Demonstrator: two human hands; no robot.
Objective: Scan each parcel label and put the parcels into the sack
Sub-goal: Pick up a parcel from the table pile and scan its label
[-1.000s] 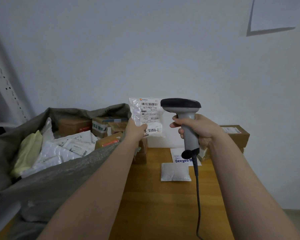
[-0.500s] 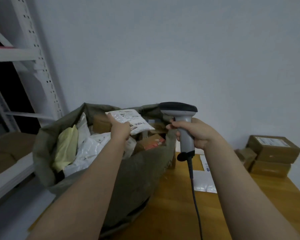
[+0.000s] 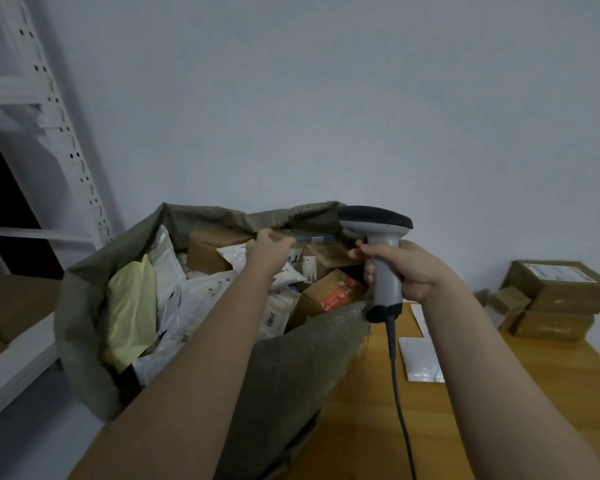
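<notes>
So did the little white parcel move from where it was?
Yes. The white parcel went left: it was up beside the sack, over the table, and now it is inside the sack's mouth, under the left hand.

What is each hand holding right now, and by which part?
The right hand grips the scanner by its handle. The left hand is over the sack; whether it holds anything cannot be told.

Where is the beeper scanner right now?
In the head view, the barcode scanner is right of centre, gripped upright in the right hand, close beside the sack, above the wooden table.
</notes>
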